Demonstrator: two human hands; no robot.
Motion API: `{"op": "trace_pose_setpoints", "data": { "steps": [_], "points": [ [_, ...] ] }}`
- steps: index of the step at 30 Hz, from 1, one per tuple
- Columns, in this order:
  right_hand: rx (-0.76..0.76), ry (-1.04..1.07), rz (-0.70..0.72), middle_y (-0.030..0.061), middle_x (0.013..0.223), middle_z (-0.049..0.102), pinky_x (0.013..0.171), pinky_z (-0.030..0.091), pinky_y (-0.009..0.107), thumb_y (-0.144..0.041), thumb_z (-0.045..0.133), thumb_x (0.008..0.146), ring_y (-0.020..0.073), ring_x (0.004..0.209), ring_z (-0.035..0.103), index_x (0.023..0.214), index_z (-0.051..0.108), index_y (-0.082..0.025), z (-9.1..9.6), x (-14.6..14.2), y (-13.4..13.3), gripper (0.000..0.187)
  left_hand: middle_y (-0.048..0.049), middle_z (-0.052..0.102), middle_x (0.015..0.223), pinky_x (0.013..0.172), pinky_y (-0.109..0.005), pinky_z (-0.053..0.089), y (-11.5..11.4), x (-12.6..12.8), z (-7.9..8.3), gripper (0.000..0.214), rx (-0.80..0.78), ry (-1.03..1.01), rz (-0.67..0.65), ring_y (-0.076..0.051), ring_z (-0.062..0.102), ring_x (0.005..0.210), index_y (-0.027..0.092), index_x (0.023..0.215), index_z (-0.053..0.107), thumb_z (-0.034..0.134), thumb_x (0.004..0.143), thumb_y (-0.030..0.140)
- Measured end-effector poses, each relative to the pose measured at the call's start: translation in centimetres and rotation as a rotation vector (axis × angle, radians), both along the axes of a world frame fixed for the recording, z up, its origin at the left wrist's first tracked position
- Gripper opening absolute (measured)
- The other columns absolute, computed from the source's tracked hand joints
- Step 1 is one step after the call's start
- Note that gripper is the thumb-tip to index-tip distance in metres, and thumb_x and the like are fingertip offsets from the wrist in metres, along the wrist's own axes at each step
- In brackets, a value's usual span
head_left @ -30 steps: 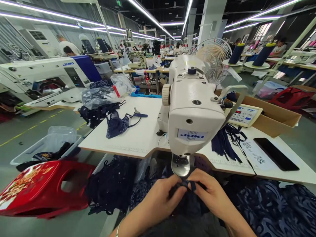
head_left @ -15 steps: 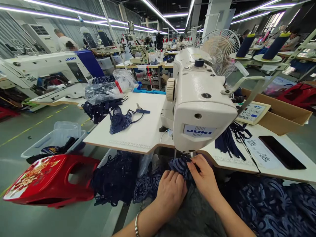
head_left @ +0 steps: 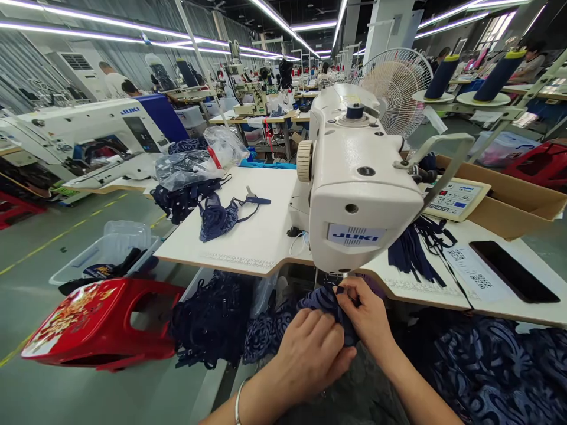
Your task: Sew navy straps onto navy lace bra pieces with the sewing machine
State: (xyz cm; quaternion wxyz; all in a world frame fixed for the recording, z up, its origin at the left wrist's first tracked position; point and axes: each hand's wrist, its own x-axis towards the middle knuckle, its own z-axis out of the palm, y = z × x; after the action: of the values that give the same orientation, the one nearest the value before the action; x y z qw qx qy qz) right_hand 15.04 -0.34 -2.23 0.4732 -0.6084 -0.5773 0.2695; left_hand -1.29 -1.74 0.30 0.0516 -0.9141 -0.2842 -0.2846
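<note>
Under the head of a white JUKI sewing machine (head_left: 365, 195), a navy patterned bra (head_left: 325, 299) is held in both hands. My left hand (head_left: 312, 348) has its fingers curled over the near left part of the fabric. Pinching the bra's edge close to the needle area, my right hand (head_left: 361, 307) is closed, thumb against fingers. The needle and presser foot are mostly hidden by the machine head and the hands. On the white table to the left lies another navy bra (head_left: 219, 217) with its strap stretched out.
Navy straps (head_left: 416, 254), a phone (head_left: 514, 270), a paper with codes (head_left: 473, 274) and a control panel (head_left: 458, 198) lie right of the machine. Piles of navy garments (head_left: 212, 319) hang below the table, beside a red stool (head_left: 101, 321). A fan (head_left: 398, 88) stands behind.
My left hand has shifted slightly right and its thumb now shows, pointing right. The right hand keeps its pinch near the needle. The view has turned a little.
</note>
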Motion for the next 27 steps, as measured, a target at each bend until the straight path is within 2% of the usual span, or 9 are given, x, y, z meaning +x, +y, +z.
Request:
{"op": "trace_pose_setpoints", "data": {
  "steps": [2,4,6,8,12,15,18,22,27],
  "points": [
    [-0.058,0.132,-0.014,-0.0057,0.060,0.044,0.056,0.041,0.024,-0.039,0.056,0.087,0.0133,0.056,0.046,0.087,0.056,-0.022,0.1,0.0,0.1,0.017,-0.0095,0.067,0.114,0.094,-0.036,0.044,0.7,0.0,0.3,0.026,0.004,0.035,0.021,-0.021,0.058,0.110,0.015,0.113,0.061,0.044,0.096,0.024],
    [-0.095,0.287,-0.017,-0.0053,0.060,0.047,0.055,0.042,0.024,-0.045,0.052,0.089,0.0137,0.055,0.047,0.090,0.053,-0.022,0.3,0.2,0.4,0.024,-0.0076,0.059,0.132,0.106,-0.034,0.036,1.5,0.0,0.2,0.037,-0.004,0.121,0.012,-0.018,0.047,0.128,0.017,0.132,0.052,0.041,0.096,0.018],
    [-0.113,0.399,0.008,-0.0055,0.059,0.048,0.054,0.043,0.024,-0.049,0.050,0.090,0.0137,0.054,0.047,0.092,0.050,-0.022,0.4,0.6,0.9,0.027,-0.0045,0.057,0.136,0.107,-0.033,0.034,2.0,0.1,-0.2,0.041,-0.015,0.175,0.027,-0.016,0.045,0.131,0.022,0.138,0.048,0.041,0.097,0.018],
    [-0.129,0.417,0.042,-0.0066,0.057,0.048,0.053,0.042,0.024,-0.049,0.050,0.090,0.0138,0.052,0.047,0.096,0.049,-0.022,0.6,1.1,1.5,0.028,-0.0020,0.059,0.134,0.103,-0.034,0.035,2.2,0.3,-0.5,0.039,-0.003,0.154,0.083,-0.016,0.047,0.128,0.025,0.136,0.050,0.043,0.098,0.022],
    [-0.116,0.207,0.021,-0.0059,0.061,0.052,0.058,0.042,0.025,-0.044,0.048,0.090,0.0155,0.058,0.053,0.101,0.048,-0.022,0.7,1.9,2.5,0.024,0.0015,0.065,0.124,0.095,-0.035,0.034,1.7,1.0,-0.5,0.031,0.041,0.069,0.189,-0.015,0.053,0.119,0.024,0.128,0.057,0.050,0.098,0.026],
    [-0.128,-0.030,-0.053,-0.0040,0.065,0.056,0.060,0.041,0.027,-0.041,0.048,0.089,0.0176,0.062,0.057,0.091,0.046,-0.024,0.8,2.1,2.9,0.018,0.0010,0.066,0.122,0.091,-0.037,0.032,1.4,1.5,-0.6,0.031,0.052,0.045,0.261,-0.016,0.056,0.114,0.023,0.127,0.057,0.050,0.098,0.026],
    [-0.173,-0.181,-0.099,-0.0031,0.064,0.057,0.058,0.038,0.028,-0.042,0.046,0.089,0.0200,0.060,0.058,0.085,0.043,-0.025,0.9,2.2,3.1,0.018,-0.0012,0.066,0.122,0.090,-0.036,0.032,1.3,1.9,-0.8,0.031,0.054,0.045,0.315,-0.018,0.057,0.113,0.024,0.127,0.058,0.049,0.098,0.027],
    [-0.179,-0.288,-0.121,0.0004,0.067,0.060,0.056,0.036,0.028,-0.041,0.041,0.089,0.0224,0.060,0.059,0.087,0.047,-0.024,1.0,2.1,3.6,0.017,-0.0027,0.066,0.122,0.090,-0.037,0.032,1.3,2.1,-0.7,0.030,0.058,0.065,0.345,-0.018,0.056,0.114,0.023,0.126,0.058,0.046,0.099,0.027],
    [-0.164,-0.318,-0.105,0.0043,0.074,0.064,0.058,0.035,0.028,-0.039,0.037,0.090,0.0252,0.070,0.062,0.093,0.049,-0.022,0.9,2.0,4.0,0.021,-0.0019,0.066,0.122,0.091,-0.037,0.031,1.4,2.3,-0.6,0.031,0.084,0.075,0.373,-0.018,0.055,0.114,0.021,0.127,0.058,0.045,0.100,0.027]
  ]
}}
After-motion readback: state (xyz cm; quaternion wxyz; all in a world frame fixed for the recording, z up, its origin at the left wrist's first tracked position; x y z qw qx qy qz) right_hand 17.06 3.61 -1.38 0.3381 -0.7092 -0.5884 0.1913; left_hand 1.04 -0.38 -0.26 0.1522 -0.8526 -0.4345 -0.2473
